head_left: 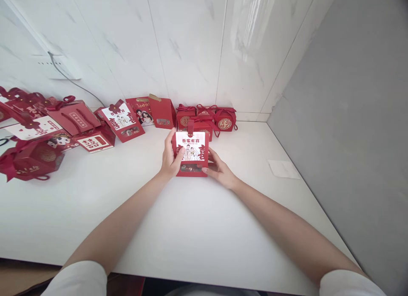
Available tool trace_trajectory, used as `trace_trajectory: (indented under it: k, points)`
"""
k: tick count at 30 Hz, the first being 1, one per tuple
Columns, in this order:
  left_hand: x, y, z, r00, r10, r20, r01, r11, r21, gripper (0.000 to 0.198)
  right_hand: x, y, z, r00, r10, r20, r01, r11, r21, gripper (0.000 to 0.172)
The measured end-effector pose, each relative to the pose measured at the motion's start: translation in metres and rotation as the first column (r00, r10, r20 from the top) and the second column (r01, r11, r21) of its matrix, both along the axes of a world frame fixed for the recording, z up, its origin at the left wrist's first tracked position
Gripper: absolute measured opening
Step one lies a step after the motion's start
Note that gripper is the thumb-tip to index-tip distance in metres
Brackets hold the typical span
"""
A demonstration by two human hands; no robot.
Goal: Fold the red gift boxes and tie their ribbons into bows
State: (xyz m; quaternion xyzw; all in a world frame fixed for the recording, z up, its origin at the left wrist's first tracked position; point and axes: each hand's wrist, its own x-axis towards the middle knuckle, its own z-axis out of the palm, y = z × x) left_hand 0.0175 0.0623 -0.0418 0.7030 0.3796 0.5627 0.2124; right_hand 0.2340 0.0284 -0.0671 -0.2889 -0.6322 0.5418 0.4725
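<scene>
Between my two hands stands a red and white gift box (191, 168) with a cartoon couple on its front, a small clear window low down and a ribbon at the top. My left hand (171, 158) grips its left side, thumb across the front and fingers behind. On the opposite side, my right hand (220, 168) holds the lower right edge, with the thumb near the front corner. Just behind the held box are several small red boxes with ribbon bows (225, 119), partly hidden by it. A similar red and white box (123, 121) leans farther left.
Red boxes with a handle (162, 112) line the tiled wall (191, 45). A pile of assorted red boxes (32, 160) covers the left of the white table (204, 228). A white paper piece (283, 169) lies by the grey panel (344, 117) at right. A cable (75, 84) runs down from a socket.
</scene>
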Motion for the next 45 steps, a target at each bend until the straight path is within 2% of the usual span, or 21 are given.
trace_trajectory:
  k: [2,5,7,13,18,21,24,29,31,34,35,37,40,42,45]
  points:
    - [0.001,0.004,-0.011,0.991,-0.076,0.106,0.092,0.983,-0.161,0.071,0.000,0.005,-0.003,0.998,-0.058,-0.040,0.055,0.996,-0.070,0.076]
    - [0.001,0.012,-0.023,0.959,-0.166,0.231,0.254,0.866,-0.431,0.062,0.001,0.012,-0.007,0.986,-0.148,-0.074,0.138,0.981,-0.134,0.071]
    - [0.000,0.015,-0.027,0.951,-0.160,0.266,0.276,0.826,-0.491,0.061,0.000,0.013,-0.009,0.983,-0.168,-0.073,0.157,0.977,-0.141,0.071]
    - [-0.004,0.014,-0.028,0.956,-0.131,0.263,0.249,0.838,-0.485,0.058,0.001,0.011,-0.009,0.987,-0.155,-0.038,0.150,0.983,-0.109,0.070]
    - [-0.007,0.008,-0.026,0.991,-0.104,0.088,0.124,0.954,-0.274,0.047,0.003,0.008,-0.010,0.981,-0.196,0.016,0.196,0.978,-0.064,0.057]
    - [-0.008,0.005,-0.025,0.993,-0.115,-0.010,0.112,0.978,-0.179,0.044,0.003,0.007,-0.011,0.969,-0.242,0.045,0.244,0.969,-0.045,0.054]
    - [-0.008,0.003,-0.025,0.990,-0.121,-0.068,0.110,0.983,-0.150,0.044,0.002,0.007,-0.012,0.964,-0.260,0.055,0.262,0.965,-0.028,0.055]
    - [-0.008,0.007,-0.028,0.990,-0.134,-0.041,0.123,0.970,-0.208,0.049,0.003,0.007,-0.011,0.955,-0.287,0.078,0.290,0.957,-0.019,0.053]
    - [-0.007,0.010,-0.028,0.990,-0.142,0.018,0.141,0.940,-0.310,0.053,0.004,0.007,-0.009,0.954,-0.287,0.084,0.291,0.956,-0.042,0.055]
    - [-0.006,0.014,-0.028,0.979,-0.159,0.129,0.201,0.860,-0.469,0.059,0.004,0.007,-0.006,0.956,-0.278,0.090,0.285,0.956,-0.071,0.060]
    - [-0.006,0.014,-0.027,0.976,-0.160,0.147,0.213,0.847,-0.487,0.060,0.003,0.007,-0.006,0.956,-0.279,0.093,0.285,0.956,-0.072,0.061]
    - [-0.006,0.014,-0.026,0.980,-0.149,0.134,0.196,0.859,-0.473,0.059,0.003,0.006,-0.005,0.952,-0.291,0.099,0.297,0.953,-0.059,0.061]
    - [-0.005,0.009,-0.024,0.990,-0.114,0.083,0.138,0.906,-0.400,0.057,0.004,0.004,-0.006,0.943,-0.318,0.096,0.318,0.948,0.015,0.059]
    - [-0.002,0.007,-0.022,0.989,-0.116,0.088,0.140,0.924,-0.356,0.056,0.005,0.002,-0.007,0.935,-0.344,0.086,0.334,0.935,0.118,0.058]
    - [0.002,0.008,-0.019,0.967,-0.111,0.229,0.193,0.905,-0.378,0.053,0.008,-0.002,-0.006,0.941,-0.318,0.115,0.264,0.904,0.335,0.059]
